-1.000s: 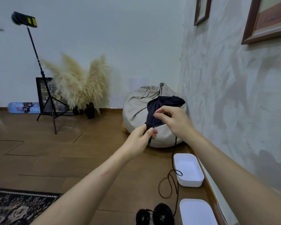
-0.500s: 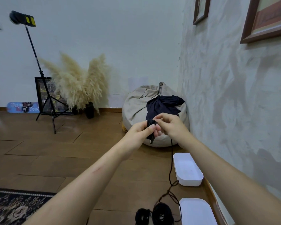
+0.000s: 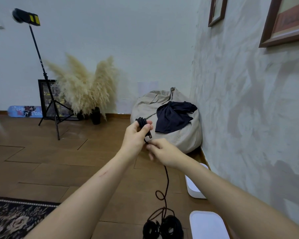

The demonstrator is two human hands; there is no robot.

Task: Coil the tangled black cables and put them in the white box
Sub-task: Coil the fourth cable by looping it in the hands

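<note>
Left hand (image 3: 135,135) grips the small coil (image 3: 141,121); right hand (image 3: 165,152) pinches the trailing cable (image 3: 167,180), whose kink at lower centre could tighten into a knot.

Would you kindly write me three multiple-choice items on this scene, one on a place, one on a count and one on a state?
1. Where does the dark navy cloth lie?
A. on a patterned rug
B. on the beige fabric beanbag
C. inside a white plastic box

2. How many wound bundles of black cable lie on the brown wooden floor?
A. none
B. four
C. two

3. What is the left hand doing?
A. gripping a small coil of black cable
B. lying flat on the floor
C. lifting a box lid

Answers:
1 B: the cloth is draped over the beanbag by the wall.
2 C: two dark rounds sit side by side at the bottom edge.
3 A: its fingers curl round the coil, while the right hand pinches the loose strand below.
</note>
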